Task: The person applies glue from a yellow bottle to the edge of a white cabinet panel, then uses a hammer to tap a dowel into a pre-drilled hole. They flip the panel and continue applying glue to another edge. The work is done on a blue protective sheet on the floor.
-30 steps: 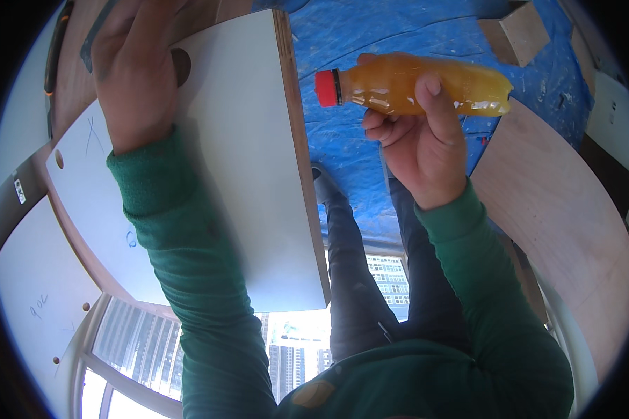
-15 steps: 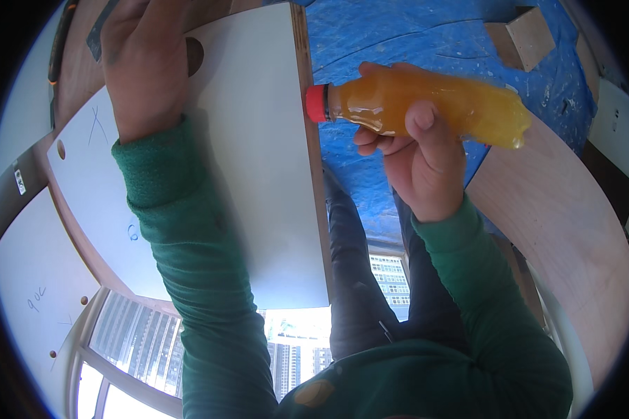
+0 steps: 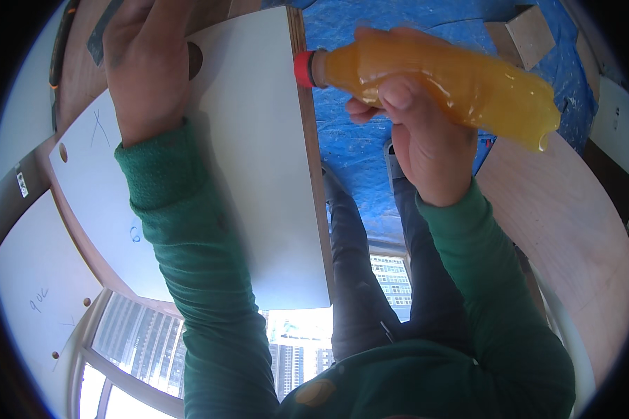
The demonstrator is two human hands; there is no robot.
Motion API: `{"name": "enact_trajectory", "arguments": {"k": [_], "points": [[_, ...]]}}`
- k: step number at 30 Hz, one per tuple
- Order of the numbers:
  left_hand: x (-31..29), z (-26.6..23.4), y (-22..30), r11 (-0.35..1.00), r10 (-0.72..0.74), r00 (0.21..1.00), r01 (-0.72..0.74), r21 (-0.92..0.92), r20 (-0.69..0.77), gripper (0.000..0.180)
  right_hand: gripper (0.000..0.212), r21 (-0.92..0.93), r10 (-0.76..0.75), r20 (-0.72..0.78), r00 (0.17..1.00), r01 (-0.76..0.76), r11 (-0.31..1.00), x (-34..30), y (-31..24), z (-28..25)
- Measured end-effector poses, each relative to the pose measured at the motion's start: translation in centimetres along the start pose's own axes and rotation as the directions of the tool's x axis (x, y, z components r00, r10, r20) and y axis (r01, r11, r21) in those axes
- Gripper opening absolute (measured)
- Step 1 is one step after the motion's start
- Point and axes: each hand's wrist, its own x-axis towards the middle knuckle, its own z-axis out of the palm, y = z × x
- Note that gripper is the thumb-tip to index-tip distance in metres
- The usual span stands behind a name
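Note:
My right hand [image 3: 433, 136] is wrapped round a clear plastic bottle [image 3: 433, 77] holding orange-yellow liquid, with a red cap at its left end. The bottle lies nearly level, its base a little lower. In the picture the cap overlaps the plywood edge of a white panel [image 3: 265, 174]; whether they touch I cannot tell. At the upper left, my left hand [image 3: 147, 77] is over the panel beside a round hole, its fingers mostly cut off by the picture's top. A dark grey flat piece [image 3: 101, 35] shows next to that hand; whether I hold it is hidden.
Blue sheeting [image 3: 356, 126] covers the floor beyond my legs. A small wooden box [image 3: 524, 38] stands at the far right. A curved plywood sheet [image 3: 559, 223] spans the right side. Another white panel [image 3: 42, 265] with small holes is at the left, near windows [image 3: 136, 342].
My right hand has lifted the bottle up in the picture and tilted it so its base hangs lower to the right. My left hand has hardly moved.

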Motion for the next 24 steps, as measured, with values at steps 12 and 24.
{"name": "enact_trajectory", "arguments": {"k": [12, 24], "points": [[1.9, -3.2, -9.5, 0.890, -0.240, 0.961, 0.162, -0.427, -0.136, 0.028, 0.047, -0.055, -0.005, -0.097, 0.995, 0.000, 0.998, 2.7, -0.5, 0.8], [0.0, -0.1, 0.0, 0.999, -0.006, 1.000, 0.006, 0.049, -0.004, 0.028, 0.044, -0.208, -0.053, -0.036, 0.998, 0.045, 0.977, 3.2, -0.4, 0.3]]}}
